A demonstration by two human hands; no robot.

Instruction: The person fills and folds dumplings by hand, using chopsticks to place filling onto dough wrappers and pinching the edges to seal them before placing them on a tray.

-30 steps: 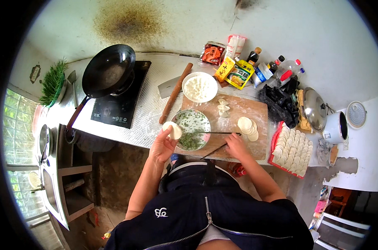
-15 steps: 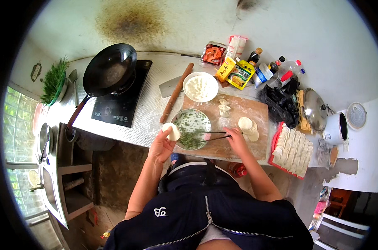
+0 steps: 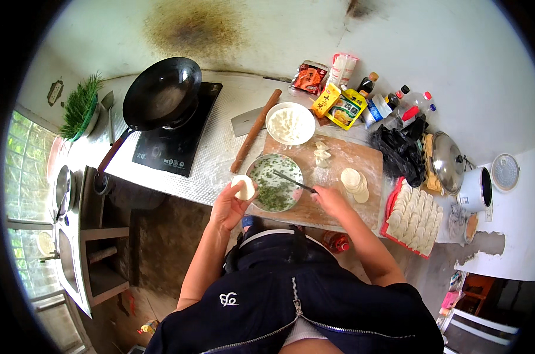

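My left hand (image 3: 229, 206) holds a round dumpling wrapper (image 3: 244, 187) beside the near left rim of a bowl of green-flecked filling (image 3: 273, 197). My right hand (image 3: 331, 202) grips a pair of dark chopsticks (image 3: 295, 182), whose tips reach over the filling. A small stack of wrappers (image 3: 354, 180) lies on the floured wooden board (image 3: 332, 203), to the right of that hand. Small dough pieces (image 3: 321, 154) sit farther back on the board. Rows of folded dumplings (image 3: 415, 215) fill a red-edged tray at the right.
Behind the filling stands a white bowl (image 3: 290, 124) of white contents. A rolling pin (image 3: 255, 131) and a cleaver (image 3: 247, 122) lie left of it. A wok (image 3: 162, 94) rests on a black cooktop (image 3: 176, 141). Seasoning packets (image 3: 345, 109), bottles and a black plastic bag (image 3: 400, 147) line the back right.
The chopsticks have swung from the right side of the filling bowl toward its middle and back, their sticks now closer together. My left hand keeps the wrapper in about the same place.
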